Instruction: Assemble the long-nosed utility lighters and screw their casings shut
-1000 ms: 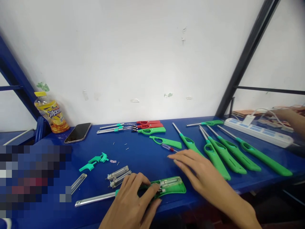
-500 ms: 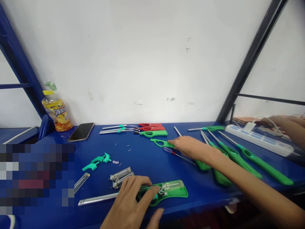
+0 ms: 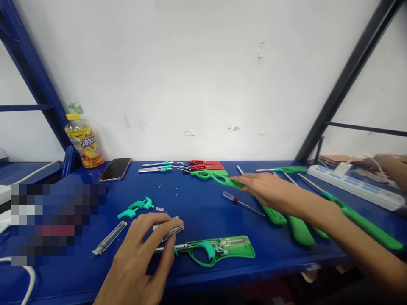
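Note:
My left hand (image 3: 140, 258) is closed at the clear fuel tanks (image 3: 177, 229), thumb and index finger pinching one; the fingers partly hide them. Just right of it lies an opened gas lighter (image 3: 222, 250), its green shell showing a teal trigger, wires and a clear tank. My right hand (image 3: 263, 186) reaches to the back of the table and grips one end of a green handle half (image 3: 224, 180). A screwdriver (image 3: 237, 200) with a clear purple-red handle lies below that hand.
Several green lighters (image 3: 359, 216) lie at the right beside a white power strip (image 3: 356, 186). Red handle shells (image 3: 205, 165) are at the back. Teal triggers (image 3: 136, 207), small screws, a phone (image 3: 115, 169) and a drink bottle (image 3: 84, 142) are at the left.
My left hand has moved left, off the opened lighter and onto the clear fuel tanks. My right hand has shifted the green handle half back, against the green shell in the row.

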A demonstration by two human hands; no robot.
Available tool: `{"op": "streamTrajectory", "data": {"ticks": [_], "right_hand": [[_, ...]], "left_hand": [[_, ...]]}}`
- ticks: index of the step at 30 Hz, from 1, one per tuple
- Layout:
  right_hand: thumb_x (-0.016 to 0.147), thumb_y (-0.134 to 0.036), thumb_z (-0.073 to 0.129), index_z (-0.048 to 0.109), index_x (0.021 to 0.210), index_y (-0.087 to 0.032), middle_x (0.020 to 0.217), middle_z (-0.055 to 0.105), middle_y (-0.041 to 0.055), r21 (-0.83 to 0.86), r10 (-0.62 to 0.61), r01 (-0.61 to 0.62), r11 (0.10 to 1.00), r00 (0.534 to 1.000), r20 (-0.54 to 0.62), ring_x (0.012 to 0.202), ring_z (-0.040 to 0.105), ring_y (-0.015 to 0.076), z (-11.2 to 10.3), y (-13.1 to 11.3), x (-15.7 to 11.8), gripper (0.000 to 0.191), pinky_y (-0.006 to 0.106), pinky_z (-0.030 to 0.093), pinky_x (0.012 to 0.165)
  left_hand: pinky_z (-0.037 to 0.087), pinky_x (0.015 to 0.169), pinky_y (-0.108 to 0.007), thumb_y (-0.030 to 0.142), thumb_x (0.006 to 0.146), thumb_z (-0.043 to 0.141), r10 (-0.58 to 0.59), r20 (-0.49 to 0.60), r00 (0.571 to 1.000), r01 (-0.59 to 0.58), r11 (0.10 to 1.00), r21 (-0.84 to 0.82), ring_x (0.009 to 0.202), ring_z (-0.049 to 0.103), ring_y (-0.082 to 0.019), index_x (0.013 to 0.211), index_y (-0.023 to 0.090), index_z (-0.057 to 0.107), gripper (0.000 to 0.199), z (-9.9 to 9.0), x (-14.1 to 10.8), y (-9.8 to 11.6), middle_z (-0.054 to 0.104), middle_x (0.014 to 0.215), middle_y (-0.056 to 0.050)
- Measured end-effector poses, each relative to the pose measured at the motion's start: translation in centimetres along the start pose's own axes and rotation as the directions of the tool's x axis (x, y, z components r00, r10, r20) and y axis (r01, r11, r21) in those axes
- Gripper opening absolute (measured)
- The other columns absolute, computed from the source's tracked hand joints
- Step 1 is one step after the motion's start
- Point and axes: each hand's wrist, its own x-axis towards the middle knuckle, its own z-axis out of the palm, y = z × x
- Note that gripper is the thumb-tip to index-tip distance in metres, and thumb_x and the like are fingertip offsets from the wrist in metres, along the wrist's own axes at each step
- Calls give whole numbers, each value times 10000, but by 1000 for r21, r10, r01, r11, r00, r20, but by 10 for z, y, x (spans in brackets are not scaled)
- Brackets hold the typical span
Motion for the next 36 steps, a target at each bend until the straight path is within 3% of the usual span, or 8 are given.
{"op": "streamTrajectory", "data": {"ticks": [3, 6, 8, 12, 18, 27, 36], "right_hand": [[1066, -142, 532, 523, 1572, -280, 1447, 705, 93, 56, -156, 148, 987, 971, 181, 1229, 721, 297, -4, -20, -24, 525, 395, 587, 995], [890, 46, 586, 478, 1600, -260, 1427, 716, 117, 29, -246, 245, 969, 952, 179, 1218, 738, 281, 7, -40, -44, 780, 374, 607, 985], [756, 99, 611, 468, 1595, -224, 1434, 709, 141, -31, -239, 251, 968, 946, 218, 1220, 736, 306, 13, -52, -52, 911, 407, 607, 1002], [642, 152, 567, 577, 1464, -222, 1335, 771, 101, -80, -279, 300, 951, 939, 203, 1122, 780, 292, 16, -66, -53, 903, 393, 635, 934], [665, 139, 624, 568, 1464, -186, 1301, 781, 109, -68, -319, 338, 939, 927, 198, 1106, 778, 284, 18, -72, -45, 864, 395, 613, 946], [628, 164, 632, 604, 1429, -196, 1308, 769, 91, -15, -285, 297, 955, 926, 247, 1110, 767, 279, 2, -85, -38, 878, 388, 599, 950], [687, 124, 667, 586, 1457, -232, 1327, 750, 94, 37, -268, 266, 963, 935, 234, 1147, 750, 282, 8, -81, -43, 853, 372, 571, 968]], "left_hand": [[478, 1038, -269, 194, 1080, 510, -28, 6, 1000, 28, 1000, 9, 1212, 599, -173, 1348, 285, 622, 305, -1, -1, 1, 599, 1280, -38], [511, 1034, -268, 223, 1079, 519, -30, 45, 999, 29, 999, 25, 1227, 615, -178, 1405, 279, 599, 340, -1, -2, 2, 618, 1324, -43], [533, 1046, -298, 235, 1074, 532, -7, 79, 997, 4, 1000, 30, 1237, 627, -197, 1441, 273, 579, 371, 0, -2, 3, 647, 1335, -48], [571, 1039, -373, 230, 1070, 551, 62, 156, 986, -65, 998, 13, 1232, 651, -236, 1459, 298, 572, 395, 2, -3, 2, 719, 1293, -31], [581, 963, -444, 155, 1060, 533, 85, 257, 963, -84, 996, -15, 1113, 693, -261, 1383, 296, 634, 367, 10, -8, -3, 759, 1203, -30], [549, 886, -374, 132, 1070, 491, 99, 215, 971, -94, 995, -32, 988, 712, -223, 1219, 265, 716, 301, 11, -7, -4, 779, 1078, -19], [558, 910, -414, 118, 1053, 476, 70, 247, 966, -74, 997, 5, 983, 737, -235, 1199, 280, 716, 324, 9, -5, -3, 787, 1085, -9]]}}
